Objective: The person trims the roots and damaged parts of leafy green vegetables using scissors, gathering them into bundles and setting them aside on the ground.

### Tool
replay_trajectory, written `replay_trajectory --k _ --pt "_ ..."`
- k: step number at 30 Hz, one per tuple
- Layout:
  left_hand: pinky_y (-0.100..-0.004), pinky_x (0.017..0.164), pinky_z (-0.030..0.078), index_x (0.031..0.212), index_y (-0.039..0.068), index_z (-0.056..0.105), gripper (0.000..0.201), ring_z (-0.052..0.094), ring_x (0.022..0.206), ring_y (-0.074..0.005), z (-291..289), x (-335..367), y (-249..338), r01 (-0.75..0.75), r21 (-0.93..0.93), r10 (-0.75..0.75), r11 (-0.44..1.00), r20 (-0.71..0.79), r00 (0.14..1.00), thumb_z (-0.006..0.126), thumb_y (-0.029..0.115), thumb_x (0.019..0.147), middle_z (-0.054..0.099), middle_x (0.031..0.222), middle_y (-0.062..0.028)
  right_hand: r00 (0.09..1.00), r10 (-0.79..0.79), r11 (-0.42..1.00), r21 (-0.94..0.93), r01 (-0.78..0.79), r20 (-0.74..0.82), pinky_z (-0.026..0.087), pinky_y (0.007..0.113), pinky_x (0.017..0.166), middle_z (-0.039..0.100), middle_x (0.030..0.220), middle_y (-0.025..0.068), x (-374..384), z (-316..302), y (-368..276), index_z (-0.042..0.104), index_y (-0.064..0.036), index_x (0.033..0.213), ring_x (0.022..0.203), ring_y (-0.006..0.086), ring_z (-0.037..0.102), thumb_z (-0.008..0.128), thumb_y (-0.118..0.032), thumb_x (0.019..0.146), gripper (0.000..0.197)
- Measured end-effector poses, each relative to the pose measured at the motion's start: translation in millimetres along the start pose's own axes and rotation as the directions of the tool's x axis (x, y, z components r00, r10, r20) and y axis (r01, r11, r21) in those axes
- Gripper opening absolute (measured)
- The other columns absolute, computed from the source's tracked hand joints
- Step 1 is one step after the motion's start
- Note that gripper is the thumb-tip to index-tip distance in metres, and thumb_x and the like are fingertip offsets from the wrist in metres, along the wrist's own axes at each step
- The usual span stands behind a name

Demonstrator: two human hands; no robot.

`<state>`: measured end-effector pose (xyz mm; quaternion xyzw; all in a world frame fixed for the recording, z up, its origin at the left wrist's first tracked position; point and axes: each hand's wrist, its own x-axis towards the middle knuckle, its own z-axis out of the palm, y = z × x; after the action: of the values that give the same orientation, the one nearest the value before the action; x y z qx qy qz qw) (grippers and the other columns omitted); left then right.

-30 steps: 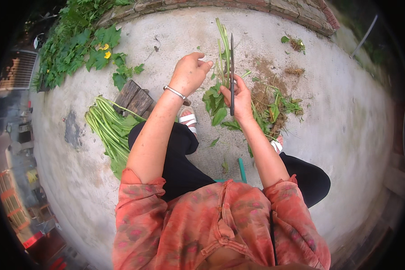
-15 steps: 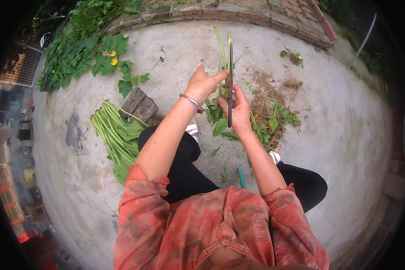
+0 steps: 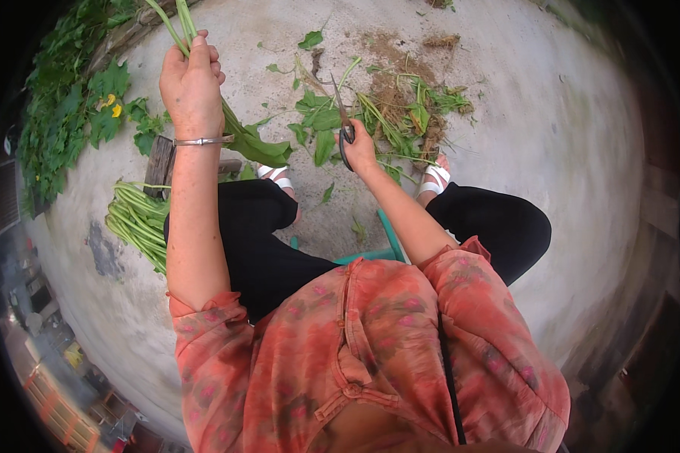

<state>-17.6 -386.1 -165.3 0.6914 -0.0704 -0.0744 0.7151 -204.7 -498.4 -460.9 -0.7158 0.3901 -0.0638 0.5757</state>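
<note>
My left hand (image 3: 193, 83) is raised at the upper left, closed around a few long green stalks (image 3: 185, 21). Their broad leaf (image 3: 253, 143) hangs down beside my wrist. Near the middle, my right hand (image 3: 360, 149) grips dark-handled scissors (image 3: 344, 113) whose pointed blades face away from me. Trimmed leaves and stems (image 3: 321, 117) lie on the concrete just beyond the scissors. A bundle of similar leafy stalks (image 3: 136, 223) rests on the ground to my left, partly behind my left forearm.
A small wooden block (image 3: 159, 162) stands by the bundle. Brown soil and plant scraps (image 3: 404, 98) spread beyond my right foot. Vines with yellow flowers (image 3: 116, 110) grow at the far left. Part of a green seat (image 3: 389, 245) shows between my legs.
My left hand has moved away to the left, carrying the stalks. My right hand has come lower and nearer with the scissors, now apart from the stalks. The view has shifted.
</note>
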Motion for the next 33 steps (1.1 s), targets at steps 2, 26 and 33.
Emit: replay_trajectory --k 2,26,33 --pt "-0.0192 0.053 0.036 0.112 -0.006 0.057 0.026 0.042 0.062 -0.0047 0.9 -4.3 -1.9 -0.069 0.063 0.068 0.996 0.012 0.998 0.053 0.015 0.097 0.053 0.078 -0.0004 0.991 0.117 0.939 -0.319 -0.129 -0.057 0.049 0.043 0.080 0.066 0.101 0.0181 -12.8 -19.4 31.6 0.045 -0.0124 0.127 0.092 0.0338 0.064 0.068 -0.019 0.084 0.049" --pt "-0.0189 0.055 0.031 0.112 -0.005 0.057 0.026 0.039 0.063 -0.0035 12.9 -18.4 23.2 -0.030 0.040 0.025 0.999 0.120 0.992 0.056 0.017 0.096 0.054 0.081 0.0003 0.984 0.123 0.627 -0.779 0.021 0.126 0.052 0.048 0.073 0.062 0.099 0.0220 -4.2 -36.9 122.3 0.040 -0.0106 0.123 0.085 0.0399 0.064 0.063 0.001 0.074 0.055" --pt "-0.0181 0.057 0.036 0.102 0.001 0.058 0.019 0.042 0.064 -0.0033 12.1 -2.9 5.6 0.059 0.075 -0.073 0.995 0.211 0.975 0.060 0.018 0.094 0.059 0.082 -0.0001 0.889 -0.182 0.525 -0.723 0.449 0.420 0.051 0.043 0.079 0.061 0.096 0.0128 12.6 -40.9 18.7 0.049 -0.0129 0.110 0.096 0.0330 0.061 0.061 0.001 0.075 0.039"
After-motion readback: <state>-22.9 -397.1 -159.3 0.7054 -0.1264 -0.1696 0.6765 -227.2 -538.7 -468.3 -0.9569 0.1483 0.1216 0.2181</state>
